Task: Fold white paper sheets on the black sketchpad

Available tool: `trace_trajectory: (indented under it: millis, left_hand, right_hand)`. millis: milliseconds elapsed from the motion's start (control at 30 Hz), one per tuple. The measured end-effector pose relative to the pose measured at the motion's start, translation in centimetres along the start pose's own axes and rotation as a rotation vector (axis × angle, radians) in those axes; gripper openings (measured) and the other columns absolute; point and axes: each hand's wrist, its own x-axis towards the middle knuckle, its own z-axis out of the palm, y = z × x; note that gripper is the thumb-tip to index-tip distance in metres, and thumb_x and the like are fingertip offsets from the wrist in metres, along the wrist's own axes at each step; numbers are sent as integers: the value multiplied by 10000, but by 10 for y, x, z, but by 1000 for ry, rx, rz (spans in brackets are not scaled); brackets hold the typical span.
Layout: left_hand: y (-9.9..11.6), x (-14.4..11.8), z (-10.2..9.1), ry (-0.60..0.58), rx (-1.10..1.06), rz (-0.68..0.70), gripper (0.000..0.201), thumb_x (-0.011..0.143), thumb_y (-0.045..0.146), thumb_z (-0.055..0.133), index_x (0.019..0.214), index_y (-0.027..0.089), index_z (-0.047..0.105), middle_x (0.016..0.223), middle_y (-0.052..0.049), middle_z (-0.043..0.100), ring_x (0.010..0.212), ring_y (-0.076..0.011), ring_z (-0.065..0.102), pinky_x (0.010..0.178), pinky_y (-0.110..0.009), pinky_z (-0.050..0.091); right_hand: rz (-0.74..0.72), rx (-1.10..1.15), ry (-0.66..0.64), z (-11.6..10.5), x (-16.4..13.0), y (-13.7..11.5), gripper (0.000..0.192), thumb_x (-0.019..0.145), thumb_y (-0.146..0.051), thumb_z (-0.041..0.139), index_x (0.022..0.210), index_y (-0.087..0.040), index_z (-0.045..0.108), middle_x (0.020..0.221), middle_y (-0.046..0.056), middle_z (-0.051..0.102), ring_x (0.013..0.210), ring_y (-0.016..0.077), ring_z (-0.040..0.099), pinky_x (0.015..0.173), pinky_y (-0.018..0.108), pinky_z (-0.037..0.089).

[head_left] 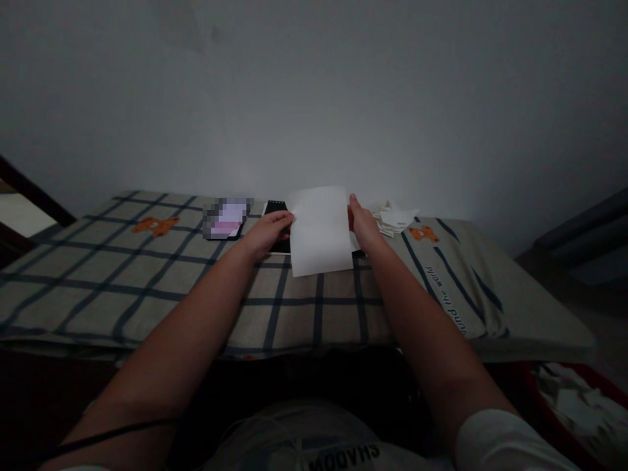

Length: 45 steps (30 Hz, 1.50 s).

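Note:
A white sheet of paper [321, 232] is held up in front of me, its lower edge hanging toward me. My left hand [269, 233] pinches the sheet at its left edge. At the right edge is my right hand [364, 226], closed against the paper with its thumb pointing up; its other fingers are partly hidden. Behind and under the sheet, a dark flat item [275, 209] with a row of small marks along its top lies on the cloth, mostly covered. Beside my right hand rests a loose pile of torn or folded white paper pieces [395, 219].
A checked cloth [186, 281] with orange bear prints covers the surface, which meets a grey wall [314, 98]. A phone-like device [228, 219], partly blurred, lies to the left. At lower right, a red container [534, 392] holds crumpled paper scraps [583, 399].

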Motion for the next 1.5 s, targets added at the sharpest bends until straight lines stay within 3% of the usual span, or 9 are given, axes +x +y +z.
trace_trajectory:
  millis: [67, 200, 367, 500, 633, 800, 967, 1167, 1500]
  left_hand:
    - [1, 0, 1, 21, -11, -13, 103, 807, 304, 726, 832, 206, 711, 855, -5, 665, 761, -116, 578, 659, -209, 434]
    - [5, -1, 4, 55, -17, -29, 107, 868, 285, 662, 841, 198, 718, 856, -19, 674, 752, -115, 592, 640, -203, 445]
    - [12, -4, 4, 98, -64, -38, 254, 869, 424, 688, 831, 175, 717, 850, -50, 696, 731, -125, 607, 608, -213, 455]
    - [9, -4, 3, 106, 32, 37, 259, 735, 390, 815, 839, 164, 745, 839, -48, 717, 755, -130, 615, 651, -224, 469]
    - [3, 0, 0, 132, 31, 69, 251, 691, 364, 828, 811, 162, 739, 805, -33, 708, 736, -121, 598, 645, -222, 457]
    - [3, 2, 0, 104, 7, 63, 202, 727, 337, 782, 806, 161, 720, 768, -20, 674, 695, -105, 561, 611, -200, 441]
    - [9, -1, 1, 135, -56, -8, 187, 795, 346, 715, 859, 171, 709, 872, -48, 698, 769, -129, 611, 654, -226, 480]
    - [8, -4, 4, 118, 73, 4, 219, 743, 354, 799, 815, 174, 696, 848, -37, 697, 779, -142, 607, 753, -276, 491]
    - [9, -6, 6, 141, 91, 3, 120, 803, 275, 716, 778, 164, 680, 799, -20, 667, 727, -126, 585, 697, -251, 477]
  right_hand:
    - [-28, -12, -3, 1, -2, -1, 614, 884, -781, 420, 608, -232, 440, 620, -8, 464, 584, 139, 429, 584, 292, 342]
    - [-144, -178, 25, 1, -3, 1, 464, 803, -584, 665, 603, -221, 456, 598, -45, 380, 593, 118, 354, 580, 279, 272]
    - [-147, -178, 61, 2, -1, 6, 334, 821, -484, 620, 661, -201, 542, 623, -43, 422, 606, 115, 363, 572, 279, 258]
    - [-154, -162, 61, 2, 0, 7, 331, 814, -471, 627, 649, -196, 546, 622, -40, 427, 605, 115, 376, 570, 282, 261]
    - [-139, -141, 58, 2, 1, 9, 318, 808, -469, 635, 662, -197, 557, 639, -35, 452, 617, 119, 397, 577, 280, 286]
    - [-94, -87, 28, 3, 1, 11, 310, 796, -486, 639, 698, -196, 586, 657, -27, 493, 627, 127, 420, 583, 278, 312]
    - [-78, -38, 9, 5, 1, 12, 317, 789, -507, 639, 728, -198, 599, 692, -14, 537, 633, 130, 441, 583, 272, 331]
    - [-53, -66, -18, 6, 1, 14, 390, 773, -598, 627, 770, -209, 602, 718, -10, 570, 638, 139, 474, 582, 271, 353]
    - [21, 142, -96, 8, -2, 15, 387, 750, -544, 731, 851, -174, 683, 776, 13, 668, 627, 127, 531, 587, 260, 392]
